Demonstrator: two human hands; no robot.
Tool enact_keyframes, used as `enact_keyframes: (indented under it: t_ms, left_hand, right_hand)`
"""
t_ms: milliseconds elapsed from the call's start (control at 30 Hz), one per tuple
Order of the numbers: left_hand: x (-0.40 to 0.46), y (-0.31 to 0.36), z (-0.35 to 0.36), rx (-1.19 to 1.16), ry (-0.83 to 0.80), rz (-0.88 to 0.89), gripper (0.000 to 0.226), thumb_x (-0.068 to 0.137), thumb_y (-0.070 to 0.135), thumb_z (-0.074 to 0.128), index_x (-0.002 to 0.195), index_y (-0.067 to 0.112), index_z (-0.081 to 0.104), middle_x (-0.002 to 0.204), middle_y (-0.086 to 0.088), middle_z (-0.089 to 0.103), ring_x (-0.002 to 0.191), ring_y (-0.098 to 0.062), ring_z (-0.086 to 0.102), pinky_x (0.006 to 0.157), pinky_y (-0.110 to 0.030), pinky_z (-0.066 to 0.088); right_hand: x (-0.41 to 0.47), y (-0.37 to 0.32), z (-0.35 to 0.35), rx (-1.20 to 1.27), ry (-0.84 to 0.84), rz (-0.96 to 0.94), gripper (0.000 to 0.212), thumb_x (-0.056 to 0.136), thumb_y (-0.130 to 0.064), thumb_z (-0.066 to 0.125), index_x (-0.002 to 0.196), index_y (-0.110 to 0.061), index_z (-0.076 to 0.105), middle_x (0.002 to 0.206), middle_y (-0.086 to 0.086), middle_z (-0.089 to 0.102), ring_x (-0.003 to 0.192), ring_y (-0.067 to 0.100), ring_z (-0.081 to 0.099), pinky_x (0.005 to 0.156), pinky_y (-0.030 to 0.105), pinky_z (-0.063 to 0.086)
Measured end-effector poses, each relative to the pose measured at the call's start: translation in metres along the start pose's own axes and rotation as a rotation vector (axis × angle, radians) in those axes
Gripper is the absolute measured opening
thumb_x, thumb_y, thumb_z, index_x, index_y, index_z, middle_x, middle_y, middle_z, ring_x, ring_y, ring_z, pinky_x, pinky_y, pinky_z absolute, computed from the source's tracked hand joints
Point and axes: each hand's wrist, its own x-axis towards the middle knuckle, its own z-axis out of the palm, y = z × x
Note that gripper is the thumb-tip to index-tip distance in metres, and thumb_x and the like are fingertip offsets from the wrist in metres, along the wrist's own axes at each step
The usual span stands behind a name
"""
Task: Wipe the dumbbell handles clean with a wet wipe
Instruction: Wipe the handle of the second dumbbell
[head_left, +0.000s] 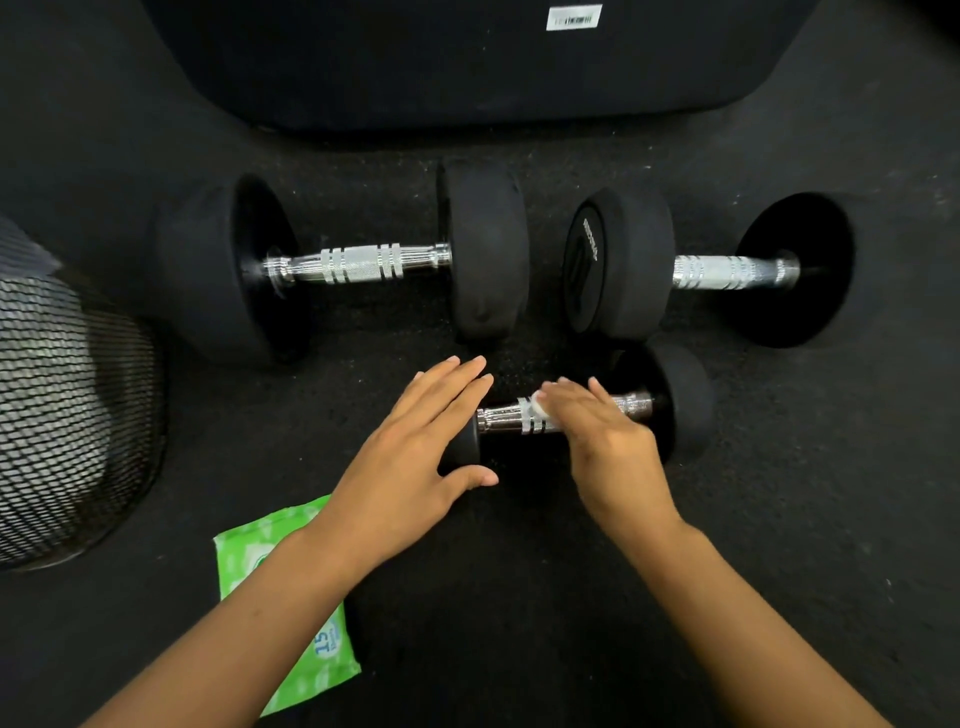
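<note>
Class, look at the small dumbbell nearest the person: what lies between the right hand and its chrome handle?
In the head view, a white wet wipe lies between the right hand and the small dumbbell's chrome handle.

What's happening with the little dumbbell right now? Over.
Left hand flat on small dumbbell's near weight. Right hand pressing white wipe on its handle. Nothing in the way.

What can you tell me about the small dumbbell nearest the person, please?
The small dumbbell lies on its side on the dark speckled floor, in front of two larger dumbbells. It has a shiny, ringed metal handle and round black heads that look like rubber. The left hand rests flat with straight fingers on its left head, covering most of it. The right hand presses a white wet wipe onto the handle's middle. The right head is free.
</note>
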Motion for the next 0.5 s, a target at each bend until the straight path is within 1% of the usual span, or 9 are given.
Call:
enact_keyframes:
  t_ms: [67,100,200,233,300,333,400,433,500]
  left_hand:
    - [0.0,0.0,0.0,-0.016,0.005,-0.004,0.083,0.074,0.034,0.073,0.143,0.018,0.031,0.15,0.013,0.022,0.141,-0.001,0.008,0.115,-0.022,0.003]
    - [-0.001,0.0,0.001,-0.02,0.009,-0.004,0.083,0.074,0.034,0.073,0.143,0.018,0.031,0.15,0.013,0.022,0.141,-0.001,0.009,0.115,-0.022,0.003]
    - [0.0,-0.001,0.001,-0.021,0.018,-0.007,0.083,0.074,0.034,0.073,0.143,0.018,0.031,0.15,0.013,0.023,0.141,-0.002,0.009,0.115,-0.023,0.004]
    - [0.0,-0.001,0.002,-0.021,0.016,-0.006,0.083,0.074,0.034,0.073,0.143,0.018,0.032,0.15,0.013,0.023,0.141,-0.003,0.01,0.115,-0.024,0.004]
    - [0.0,-0.002,0.002,-0.024,0.011,-0.001,0.082,0.073,0.036,0.073,0.143,0.018,0.032,0.15,0.013,0.023,0.141,-0.003,0.01,0.115,-0.024,0.005]
    - [0.0,-0.002,0.002,-0.023,0.007,0.002,0.082,0.073,0.036,0.073,0.143,0.018,0.032,0.15,0.012,0.023,0.141,-0.003,0.01,0.115,-0.025,0.005]
    - [0.0,-0.003,0.003,-0.027,0.004,0.004,0.082,0.073,0.036,0.073,0.143,0.018,0.032,0.15,0.012,0.024,0.141,-0.003,0.01,0.116,-0.026,0.006]
    - [0.0,-0.003,0.003,-0.032,0.009,0.004,0.082,0.074,0.036,0.072,0.143,0.017,0.032,0.15,0.011,0.024,0.141,-0.004,0.011,0.116,-0.026,0.006]
    - [0.0,-0.002,0.003,-0.034,0.02,0.004,0.081,0.074,0.037,0.071,0.143,0.017,0.033,0.15,0.011,0.025,0.141,-0.005,0.012,0.116,-0.027,0.007]
  right_hand:
    - [-0.011,0.008,-0.007,-0.024,0.012,-0.014,0.038,0.074,0.012,0.053,0.108,-0.002,0.066,0.112,0.012,0.067,0.109,0.025,0.06,0.1,0.043,0.039]
    - [-0.009,0.011,-0.009,-0.034,0.029,0.009,0.036,0.076,0.011,0.051,0.106,-0.002,0.067,0.109,0.012,0.068,0.106,0.026,0.062,0.1,0.043,0.039]
    - [0.016,0.003,-0.001,0.001,0.038,0.113,0.031,0.082,-0.004,0.04,0.096,-0.004,0.068,0.09,0.009,0.07,0.085,0.027,0.068,0.1,0.038,0.034]
    - [0.018,-0.004,0.003,0.013,0.032,0.108,0.031,0.082,-0.005,0.04,0.096,-0.004,0.068,0.09,0.008,0.07,0.083,0.026,0.068,0.1,0.037,0.034]
    - [0.005,-0.012,0.008,0.006,0.02,0.038,0.031,0.079,0.004,0.049,0.102,-0.003,0.068,0.102,0.011,0.07,0.097,0.026,0.065,0.101,0.036,0.038]
    - [-0.003,-0.01,0.004,0.009,0.012,-0.003,0.035,0.076,0.009,0.053,0.105,-0.002,0.067,0.108,0.012,0.068,0.105,0.025,0.063,0.102,0.036,0.038]
    - [-0.01,0.002,-0.007,0.002,0.02,-0.052,0.04,0.073,0.012,0.055,0.108,-0.002,0.066,0.113,0.012,0.066,0.109,0.024,0.06,0.102,0.035,0.039]
    - [-0.007,0.007,-0.009,-0.012,0.024,-0.039,0.039,0.072,0.013,0.054,0.106,-0.003,0.067,0.11,0.011,0.068,0.106,0.024,0.062,0.101,0.035,0.04]
    - [0.01,0.007,-0.007,0.003,0.023,0.056,0.035,0.072,0.01,0.053,0.099,-0.005,0.068,0.095,0.009,0.07,0.09,0.027,0.067,0.095,0.036,0.044]
